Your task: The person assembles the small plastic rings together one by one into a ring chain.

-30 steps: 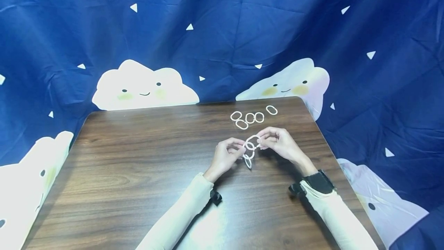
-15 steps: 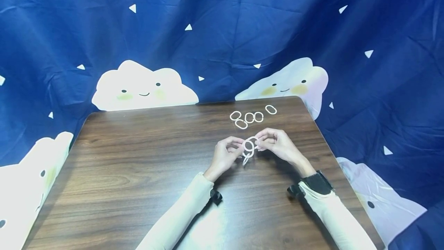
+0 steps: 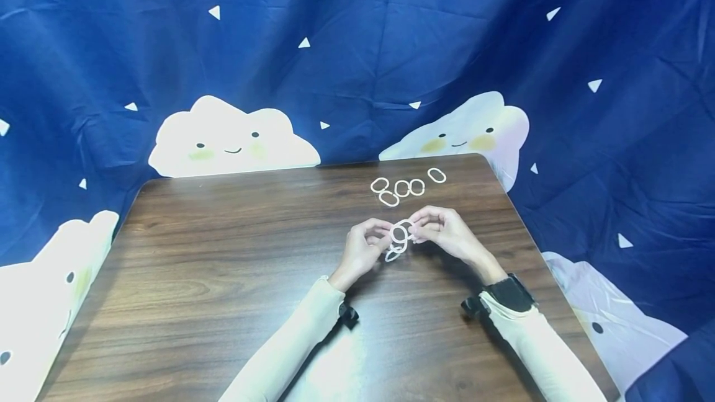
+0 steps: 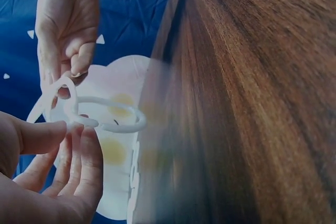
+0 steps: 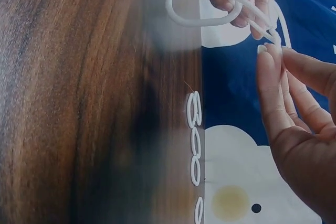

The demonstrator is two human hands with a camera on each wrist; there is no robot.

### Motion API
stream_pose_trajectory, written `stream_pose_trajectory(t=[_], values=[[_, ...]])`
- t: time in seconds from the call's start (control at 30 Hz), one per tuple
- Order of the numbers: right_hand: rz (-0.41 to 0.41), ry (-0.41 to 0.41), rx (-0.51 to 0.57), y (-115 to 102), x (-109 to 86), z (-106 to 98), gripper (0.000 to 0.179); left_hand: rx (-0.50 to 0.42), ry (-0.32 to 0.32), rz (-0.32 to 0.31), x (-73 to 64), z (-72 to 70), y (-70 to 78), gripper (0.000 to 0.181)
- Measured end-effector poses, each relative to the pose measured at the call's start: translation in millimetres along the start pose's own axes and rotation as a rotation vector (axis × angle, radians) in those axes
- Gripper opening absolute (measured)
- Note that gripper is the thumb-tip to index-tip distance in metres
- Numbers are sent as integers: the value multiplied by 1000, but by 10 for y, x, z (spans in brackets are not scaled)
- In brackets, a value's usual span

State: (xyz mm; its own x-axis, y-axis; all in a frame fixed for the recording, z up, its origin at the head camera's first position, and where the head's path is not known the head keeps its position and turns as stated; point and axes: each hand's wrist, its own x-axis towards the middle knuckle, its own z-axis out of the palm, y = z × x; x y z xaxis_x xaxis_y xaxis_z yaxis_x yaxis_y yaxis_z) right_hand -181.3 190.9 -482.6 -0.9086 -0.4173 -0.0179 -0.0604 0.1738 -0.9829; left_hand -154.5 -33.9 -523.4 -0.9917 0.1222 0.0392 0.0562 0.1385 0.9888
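Note:
White oval plastic chain links are held up above the wooden table in the head view. My left hand (image 3: 362, 252) pinches one link (image 4: 71, 90) between thumb and fingertips. Opposite it, my right hand (image 3: 451, 236) pinches another link (image 5: 262, 17) with thumb and fingers. A further link (image 5: 181, 20) hangs tilted from the held ones, passing through them, and has a small gap in its side. In the left wrist view, that hanging link (image 4: 140, 121) sticks out sideways past my left fingertips. Exactly where the two held links meet is partly hidden by fingers.
Several loose white links (image 3: 389, 205) lie on the brown wooden table (image 3: 223, 265) beyond my hands, towards its far right edge. A blue curtain (image 3: 357, 48) with printed clouds hangs behind the table. Black wrist bands (image 3: 509, 293) sit on the cuffs.
The two held links have drawn closer together as my right hand shifted slightly left. The dangling link has swung to the left. The loose links lie as before.

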Motion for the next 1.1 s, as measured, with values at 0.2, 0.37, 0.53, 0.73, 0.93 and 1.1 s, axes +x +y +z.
stream_pose_trajectory(t=[0.2, 0.37, 0.53, 0.73, 0.93, 1.1], values=[[9, -10, 19, 4, 13, 18, 31, 1, -4, 3, 2, -6, -2, 20], [14, -3, 41, 8, 21, 24, 29, -34, -6, 11, -2, -2, 11, 19], [26, -1, 65, 15, 21, 35, 31, -79, -6, 15, -4, 0, 11, 21], [53, 4, 104, 26, 23, 56, 35, -106, -9, 22, -4, -3, 0, 20], [63, 9, 109, 35, 40, 72, 32, -118, -18, 14, -9, -13, -10, 20], [61, 8, 92, 58, 57, 77, 30, -123, -27, 14, -5, -18, -3, 21]])
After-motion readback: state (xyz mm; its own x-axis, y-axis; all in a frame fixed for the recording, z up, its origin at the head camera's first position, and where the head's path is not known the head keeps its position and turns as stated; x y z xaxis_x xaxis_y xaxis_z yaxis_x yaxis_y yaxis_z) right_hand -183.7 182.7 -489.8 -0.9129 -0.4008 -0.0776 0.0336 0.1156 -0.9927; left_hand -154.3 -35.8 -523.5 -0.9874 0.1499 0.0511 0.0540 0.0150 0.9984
